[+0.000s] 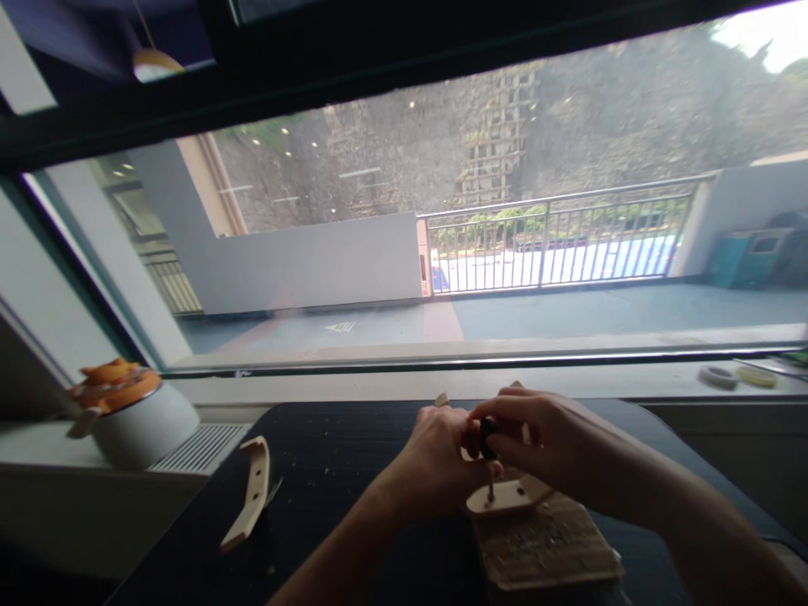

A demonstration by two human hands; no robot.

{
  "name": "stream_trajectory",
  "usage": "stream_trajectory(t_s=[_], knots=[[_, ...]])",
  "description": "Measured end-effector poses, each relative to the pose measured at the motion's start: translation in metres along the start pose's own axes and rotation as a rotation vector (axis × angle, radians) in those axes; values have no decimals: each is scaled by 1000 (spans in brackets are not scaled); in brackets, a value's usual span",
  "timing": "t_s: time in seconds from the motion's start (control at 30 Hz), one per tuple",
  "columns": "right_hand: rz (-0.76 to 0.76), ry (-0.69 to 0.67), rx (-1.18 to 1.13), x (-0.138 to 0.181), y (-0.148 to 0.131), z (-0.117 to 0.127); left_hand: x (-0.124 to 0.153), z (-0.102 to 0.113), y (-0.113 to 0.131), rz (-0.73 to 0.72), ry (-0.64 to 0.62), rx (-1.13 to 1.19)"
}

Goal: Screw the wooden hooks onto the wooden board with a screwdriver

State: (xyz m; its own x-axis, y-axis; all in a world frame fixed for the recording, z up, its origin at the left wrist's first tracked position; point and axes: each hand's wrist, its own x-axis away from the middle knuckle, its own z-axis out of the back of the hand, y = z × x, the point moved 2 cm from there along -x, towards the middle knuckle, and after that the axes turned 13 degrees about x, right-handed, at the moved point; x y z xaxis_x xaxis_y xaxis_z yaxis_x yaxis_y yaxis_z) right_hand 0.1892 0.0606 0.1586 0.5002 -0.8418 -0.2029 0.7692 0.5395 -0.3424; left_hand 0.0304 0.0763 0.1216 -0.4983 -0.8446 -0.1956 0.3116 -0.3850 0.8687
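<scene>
The flat wooden block (549, 560) lies on the dark table (328, 513), its top strewn with small bits. A pale wooden piece (505, 499) with a rounded end lies over the block's far edge. Above that edge, the right hand (536, 429) pinches a black-handled hand tool (487, 439), whose slim shaft stands nearly upright against the pale piece, near a dark hole. The left hand (442, 446), just beyond the block and to its left, has its fingers curled close beside the tool; I cannot tell what they grip. Well left of the block lies a curved wooden strip (257, 484) with two dark holes, thin metal pins (275, 488) next to it. Beyond the block runs the windowsill (353, 387).
</scene>
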Motion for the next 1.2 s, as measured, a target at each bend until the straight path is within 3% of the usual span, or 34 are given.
stream_trajectory(t_s=[0.13,0.43,0.7,1.0,1.2], knots=[[37,12,-24,1,2,0,1,3,4,10,-25,-11],[18,14,-26,2,4,1,-1,-2,-3,20,111,-36],[-43,28,54,2,1,-2,2,1,1,42,59,20],[38,22,-18,-1,4,-1,2,7,-1,55,-65,-69],[49,29,0,-2,5,0,1,3,-2,25,-78,-70]])
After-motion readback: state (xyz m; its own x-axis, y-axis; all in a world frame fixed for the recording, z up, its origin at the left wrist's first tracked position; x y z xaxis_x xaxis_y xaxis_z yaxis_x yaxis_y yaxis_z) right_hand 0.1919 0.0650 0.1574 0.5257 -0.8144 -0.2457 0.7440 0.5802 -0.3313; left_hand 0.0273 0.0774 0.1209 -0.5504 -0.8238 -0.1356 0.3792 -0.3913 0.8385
